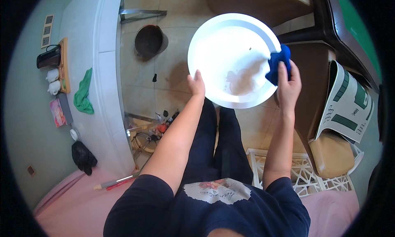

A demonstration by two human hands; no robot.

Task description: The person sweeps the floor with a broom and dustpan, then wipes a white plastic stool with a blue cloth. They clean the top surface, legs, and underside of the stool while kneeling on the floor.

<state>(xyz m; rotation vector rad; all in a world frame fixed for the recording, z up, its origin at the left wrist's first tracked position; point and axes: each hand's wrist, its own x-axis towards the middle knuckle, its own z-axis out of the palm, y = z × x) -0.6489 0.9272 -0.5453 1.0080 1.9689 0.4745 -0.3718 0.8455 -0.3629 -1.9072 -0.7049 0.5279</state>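
Note:
A round white basin is held up in front of me above the tiled floor. My left hand grips its near left rim, thumb over the edge and fingers hidden beneath. At the right rim, my right hand pinches a crumpled blue cloth that lies over the edge. Whether the fingers behind the cloth also hold the basin is hidden. Inside the basin are a small dark speck and a wet-looking, brownish patch, partly in shadow.
A dark bucket stands on the floor at the upper left. Left is a white surface with a green cloth. Brown furniture borders the right, with a printed mat over it. A white lattice rack sits at lower right.

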